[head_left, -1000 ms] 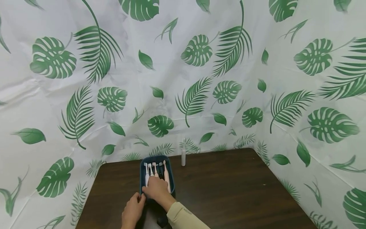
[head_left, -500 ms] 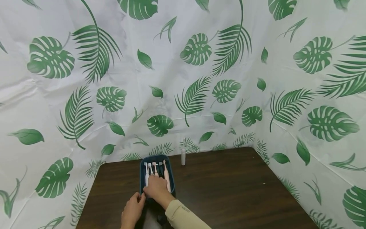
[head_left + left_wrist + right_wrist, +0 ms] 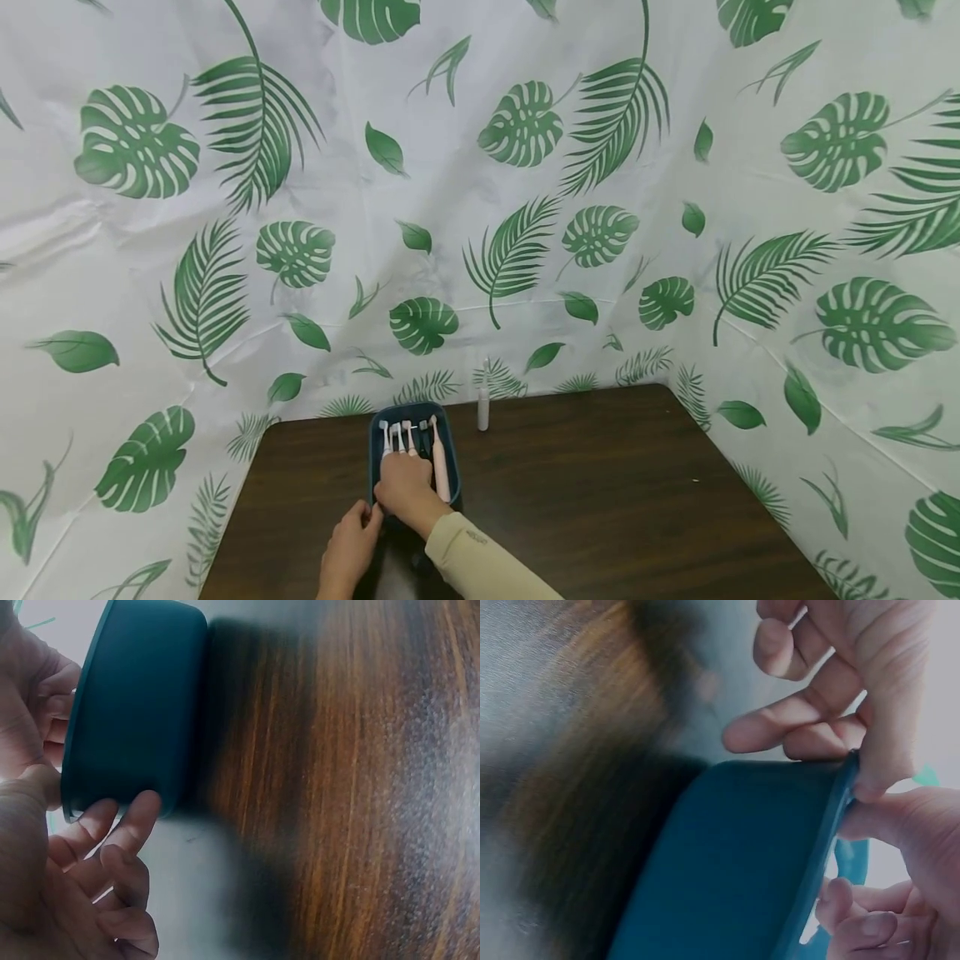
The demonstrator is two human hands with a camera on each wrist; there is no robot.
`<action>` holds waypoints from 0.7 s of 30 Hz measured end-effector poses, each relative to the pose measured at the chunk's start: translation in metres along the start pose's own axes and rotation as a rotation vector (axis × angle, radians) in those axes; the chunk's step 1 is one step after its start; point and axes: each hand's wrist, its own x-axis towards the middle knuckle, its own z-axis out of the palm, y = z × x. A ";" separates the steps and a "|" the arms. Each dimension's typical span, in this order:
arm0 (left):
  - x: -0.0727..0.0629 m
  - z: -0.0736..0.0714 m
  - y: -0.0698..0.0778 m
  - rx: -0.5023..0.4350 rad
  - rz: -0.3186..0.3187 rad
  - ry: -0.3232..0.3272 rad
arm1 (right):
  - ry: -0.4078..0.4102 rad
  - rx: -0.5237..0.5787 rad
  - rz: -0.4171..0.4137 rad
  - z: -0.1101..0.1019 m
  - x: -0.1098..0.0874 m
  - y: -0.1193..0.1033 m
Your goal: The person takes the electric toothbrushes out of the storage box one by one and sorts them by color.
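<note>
Left hand [image 3: 348, 543]: thumb and fingers pinch the blue tray [image 3: 139, 712] at its near left corner
Right hand [image 3: 405, 487]: bent fingers inside the tray, over 5 toothbrushes [image 3: 409, 434]; whether they grasp one, I cannot tell
Change: right hand has slid slightly left, baring more of the right pink toothbrush [image 3: 441, 468]; attention seems to be on the handles further left
Tray: lower middle of the head frame
In the way: right hand hides the lower handles
Beyond: white tube [image 3: 483, 411] right of the tray, on the brown table [image 3: 600, 483]
</note>
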 end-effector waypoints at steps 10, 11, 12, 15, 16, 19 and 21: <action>0.000 0.000 -0.001 0.000 0.021 0.015 | -0.052 -0.165 0.009 -0.002 0.002 -0.012; 0.000 0.001 -0.001 0.001 0.020 0.016 | -0.057 -0.173 0.005 -0.004 0.001 -0.013; 0.000 0.001 -0.001 0.001 0.020 0.017 | -0.059 -0.179 0.001 -0.005 0.001 -0.014; -0.001 0.002 -0.001 -0.004 0.023 0.017 | -0.059 -0.172 0.004 -0.008 0.000 -0.015; -0.002 0.002 -0.001 -0.007 0.023 0.016 | -0.057 -0.163 0.009 -0.008 0.000 -0.015; -0.002 0.002 -0.001 -0.008 0.023 0.010 | -0.049 -0.122 0.023 -0.009 0.000 -0.014; -0.002 0.001 0.000 -0.011 0.012 0.005 | -0.052 -0.103 0.027 -0.009 0.000 -0.013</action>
